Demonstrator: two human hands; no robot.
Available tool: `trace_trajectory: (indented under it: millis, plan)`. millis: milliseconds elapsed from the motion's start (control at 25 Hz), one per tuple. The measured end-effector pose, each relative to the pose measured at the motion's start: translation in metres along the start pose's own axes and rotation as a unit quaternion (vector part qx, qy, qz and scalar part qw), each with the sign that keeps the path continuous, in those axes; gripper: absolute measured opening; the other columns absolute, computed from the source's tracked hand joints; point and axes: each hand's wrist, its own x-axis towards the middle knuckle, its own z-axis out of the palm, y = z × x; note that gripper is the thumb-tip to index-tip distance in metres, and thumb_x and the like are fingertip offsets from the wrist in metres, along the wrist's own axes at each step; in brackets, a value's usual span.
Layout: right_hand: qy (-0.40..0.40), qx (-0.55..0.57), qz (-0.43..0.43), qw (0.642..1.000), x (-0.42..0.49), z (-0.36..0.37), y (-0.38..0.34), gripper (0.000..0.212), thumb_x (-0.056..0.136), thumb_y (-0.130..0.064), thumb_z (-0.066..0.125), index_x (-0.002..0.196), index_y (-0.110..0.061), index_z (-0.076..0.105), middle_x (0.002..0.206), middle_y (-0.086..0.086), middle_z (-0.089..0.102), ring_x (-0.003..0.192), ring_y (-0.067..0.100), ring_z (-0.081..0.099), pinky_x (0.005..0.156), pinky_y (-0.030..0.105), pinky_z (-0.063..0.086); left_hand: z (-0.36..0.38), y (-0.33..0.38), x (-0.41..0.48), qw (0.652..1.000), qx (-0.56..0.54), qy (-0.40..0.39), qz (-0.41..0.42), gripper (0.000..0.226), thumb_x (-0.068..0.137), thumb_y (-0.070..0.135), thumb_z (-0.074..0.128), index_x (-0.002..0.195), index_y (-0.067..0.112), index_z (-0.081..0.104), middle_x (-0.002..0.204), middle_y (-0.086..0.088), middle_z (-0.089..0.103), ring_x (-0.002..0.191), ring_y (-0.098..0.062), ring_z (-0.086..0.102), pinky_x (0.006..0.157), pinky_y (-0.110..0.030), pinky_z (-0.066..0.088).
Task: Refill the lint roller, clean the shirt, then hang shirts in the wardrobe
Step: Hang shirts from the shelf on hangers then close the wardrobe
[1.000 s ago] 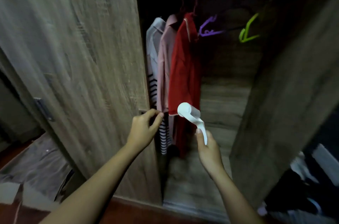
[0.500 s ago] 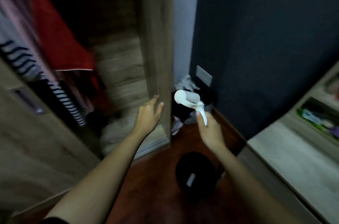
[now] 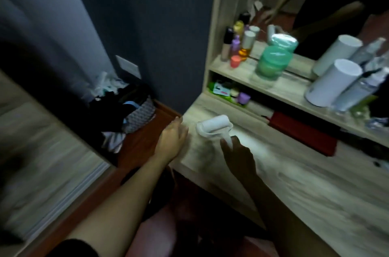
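My right hand [image 3: 237, 157] grips the handle of a white lint roller [image 3: 213, 127], holding it just above the left end of a light wooden dressing table [image 3: 294, 183]. The roll points up and to the right. To the left of the roller my left hand [image 3: 171, 140] hovers empty at the table's left corner, fingers extended. The wardrobe door [image 3: 42, 162] fills the blurred lower left. No shirts are in view.
A mirror and shelf [image 3: 284, 86] hold bottles, a green jar [image 3: 273, 60] and white cylinders [image 3: 334, 81]. A red box [image 3: 303, 130] lies under the shelf. A basket of clothes [image 3: 130, 109] stands on the floor by the dark wall.
The view has swung right from the open wardrobe with hanging shirts to the dressing table. My left hand has left the wardrobe door. The roller stays in my right hand.
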Motion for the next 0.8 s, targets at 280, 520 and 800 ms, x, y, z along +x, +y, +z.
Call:
trace_trajectory:
  millis: [280,520,800]
  plan:
    - [-0.052,-0.021,0.012,0.998,0.052,-0.018,0.096,0.037,0.095,-0.042,0.039,0.123,-0.019,0.041,0.101,0.006,0.064,0.089,0.025,0.062,0.069,0.031,0.041,0.128,0.022,0.049,0.99,0.096,-0.106,-0.006,0.058,0.095,0.038,0.036,0.145,0.009,0.028,0.155,-0.014,0.023,0.144,-0.029,0.019,0.115,-0.038,0.019]
    - [-0.037,-0.097,-0.011,0.994,0.059,-0.007,0.122,0.039,0.094,-0.041,0.042,0.124,-0.018,0.046,0.115,0.006,0.058,0.105,0.024,0.056,0.086,0.038,0.044,0.148,0.017,0.048,0.98,0.171,-0.095,-0.02,0.058,0.095,0.041,0.024,0.147,0.015,0.023,0.158,-0.008,0.017,0.146,-0.027,0.009,0.115,-0.046,0.018]
    - [0.052,-0.109,-0.094,0.988,0.066,-0.022,0.049,0.043,0.078,-0.048,0.047,0.102,-0.013,0.052,0.092,0.011,0.062,0.081,0.027,0.06,0.068,0.037,0.048,0.065,0.032,0.074,0.997,0.063,-0.045,-0.006,0.053,0.098,0.031,0.041,0.144,0.009,0.03,0.154,-0.011,0.027,0.143,-0.023,0.021,0.116,-0.03,0.016]
